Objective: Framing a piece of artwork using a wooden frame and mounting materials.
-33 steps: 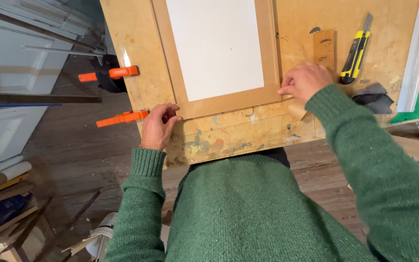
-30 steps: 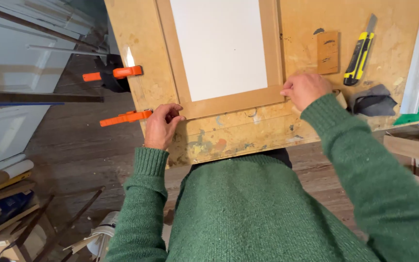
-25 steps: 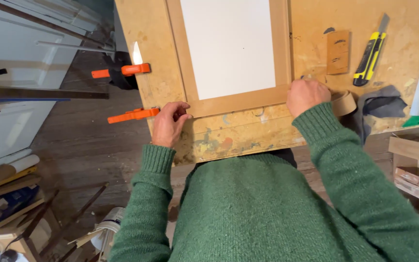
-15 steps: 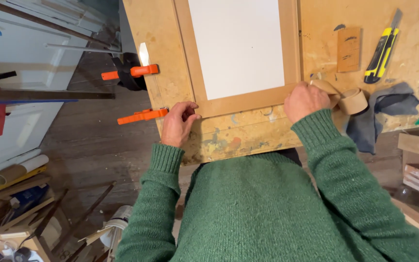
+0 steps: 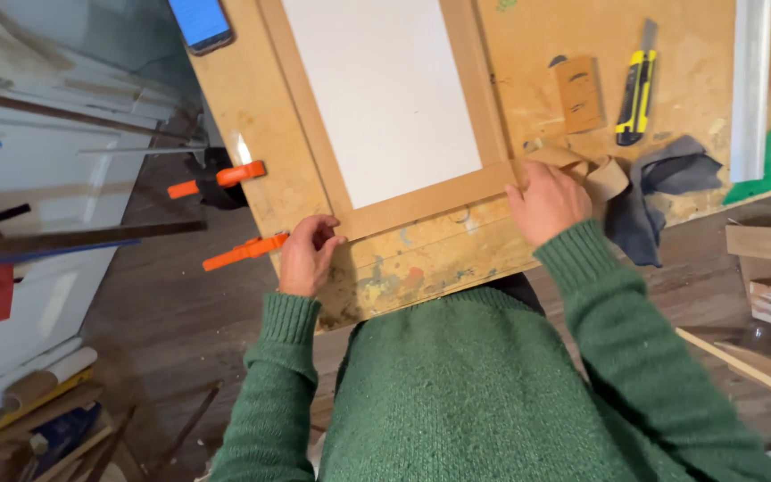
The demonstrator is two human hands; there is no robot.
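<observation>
The wooden frame (image 5: 421, 201) lies near the workbench's (image 5: 252, 116) front edge. My left hand (image 5: 305, 259) pinches its near-left corner, fingers curled together. My right hand (image 5: 546, 201) presses its near-right corner, fingers bunched, beside a tape roll (image 5: 600, 174) and grey cloth (image 5: 662, 187).

Paint-stained chipboard workbench (image 5: 421, 268) is carrying a wooden frame (image 5: 421, 201), utility knife (image 5: 635, 85), grey rag (image 5: 662, 192), phone (image 5: 200, 20).

I see my left hand (image 5: 308, 256) and right hand (image 5: 546, 202) pressing the near corners of the brown wooden frame (image 5: 421, 202) on the paint-stained chipboard workbench (image 5: 252, 116).
</observation>
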